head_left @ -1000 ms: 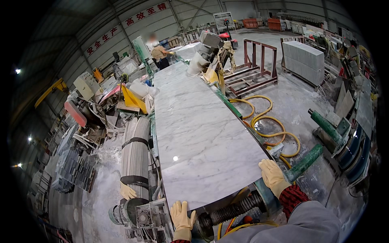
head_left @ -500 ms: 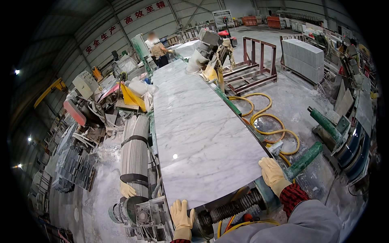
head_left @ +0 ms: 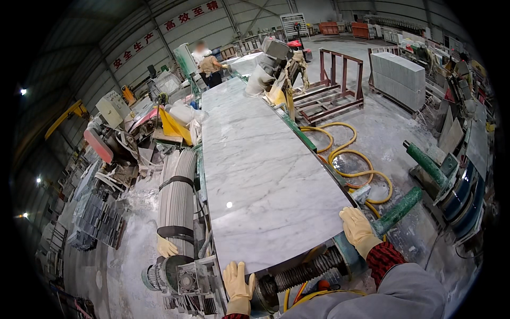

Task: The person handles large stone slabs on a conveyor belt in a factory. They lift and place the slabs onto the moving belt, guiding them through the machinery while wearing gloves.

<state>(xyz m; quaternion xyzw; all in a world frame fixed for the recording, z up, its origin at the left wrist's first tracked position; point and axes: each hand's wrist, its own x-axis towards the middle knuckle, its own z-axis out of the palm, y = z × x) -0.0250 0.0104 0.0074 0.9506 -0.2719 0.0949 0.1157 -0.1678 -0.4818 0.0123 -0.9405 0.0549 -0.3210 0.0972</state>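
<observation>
A long white marble slab with grey veins and a glossy top stretches away from me on a machine bed. My left hand, in a cream glove, rests at its near left corner with fingers stretched out and thumb apart. At the near right corner lies my right hand, gloved alike, fingers extended against the slab's edge. The undersides of both hands are hidden. Below the slab's near edge runs a dark ribbed roller. Another cream glove lies by the grey ribbed bundle on the left.
A motor stands beside my left hand. Yellow hose coils on the floor to the right, near a green post. Farther off are a reddish metal frame, stacked pale slabs and two people beyond the slab.
My hands and the slab keep their places. One of the people at the far end has shifted slightly.
</observation>
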